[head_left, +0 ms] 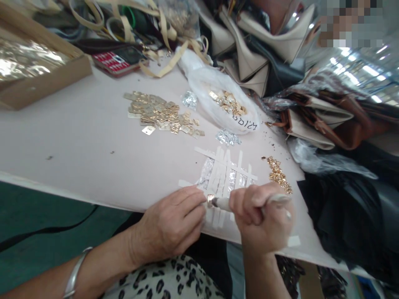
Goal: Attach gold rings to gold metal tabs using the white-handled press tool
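My left hand (176,220) pinches the edge of a small gold metal piece (210,201) near the table's front edge. In my right fist is a pale, narrow-tipped tool (222,203), and its tip touches the gold piece. My right hand (264,214) is wrapped round the handle. Under and behind the piece lie white tape strips (222,166) over clear plastic. Small silver parts (228,137) sit just behind the strips. Gold metal plates (158,114) are heaped farther left, and small gold fittings (279,174) lie to the right.
A plastic bag (202,83) of gold parts rests at the table's middle back. A cardboard box (46,85) and a red-and-black device (116,60) are at the back left. Bags (324,120) and black material (339,216) crowd the right side.
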A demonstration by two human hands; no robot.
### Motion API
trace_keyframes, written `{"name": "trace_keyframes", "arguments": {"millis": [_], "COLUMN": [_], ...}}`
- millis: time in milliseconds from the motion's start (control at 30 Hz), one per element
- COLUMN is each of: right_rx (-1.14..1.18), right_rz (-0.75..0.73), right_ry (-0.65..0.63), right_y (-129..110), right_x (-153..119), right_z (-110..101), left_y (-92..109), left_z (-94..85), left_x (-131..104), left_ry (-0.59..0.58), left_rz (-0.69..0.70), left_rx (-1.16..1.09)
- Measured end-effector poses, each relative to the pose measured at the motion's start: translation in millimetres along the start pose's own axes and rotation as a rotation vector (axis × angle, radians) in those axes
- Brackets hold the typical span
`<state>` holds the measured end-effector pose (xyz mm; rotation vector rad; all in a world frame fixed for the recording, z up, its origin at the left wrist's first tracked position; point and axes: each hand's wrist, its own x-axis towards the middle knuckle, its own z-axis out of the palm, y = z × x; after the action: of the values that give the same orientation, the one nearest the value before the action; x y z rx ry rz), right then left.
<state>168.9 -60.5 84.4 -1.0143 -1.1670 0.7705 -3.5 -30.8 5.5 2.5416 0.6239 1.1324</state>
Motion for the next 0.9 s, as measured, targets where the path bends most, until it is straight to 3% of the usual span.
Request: {"name": "trace_keyframes", "arguments": {"millis": [200, 300, 400, 500, 567, 633, 767, 900], "right_rx": [0.099, 0.087, -0.3, -0.818, -0.99, -1.05, -1.014, -0.871], "right_rz": [-0.005, 0.058, 0.195, 0.324, 0.359, 0.396, 0.522, 0.617], "right_ry": [0.165, 0.115, -0.057, -0.366, -0.554, -0.65, -0.671, -0.712], "right_y": [9, 14, 8, 4, 6, 9, 13, 13], "right_x": [5, 10, 12, 9, 7, 6, 15, 55], "right_z": [5, 5, -9, -24, -28, -28, -24, -21], "left_y": [1, 1, 1, 2, 2, 2, 1, -2], "left_z": [2.4, 2.4, 0.9, 0.4, 1.3, 2.7, 5.9, 8.5], "left_x": [0, 1, 1, 0, -2, -3, -5, -6], "left_ry": [0.026, 0.029, 0.049, 0.069, 0.093, 0.116, 0.157, 0.216], "left_rz": [-0.008, 0.003, 0.002, 0.003, 0.003, -0.008, -0.02, -0.039], "left_rx": [-0.017, -0.02, -0.034, -0.039, -0.039, -0.04, -0.032, 0.004]}}
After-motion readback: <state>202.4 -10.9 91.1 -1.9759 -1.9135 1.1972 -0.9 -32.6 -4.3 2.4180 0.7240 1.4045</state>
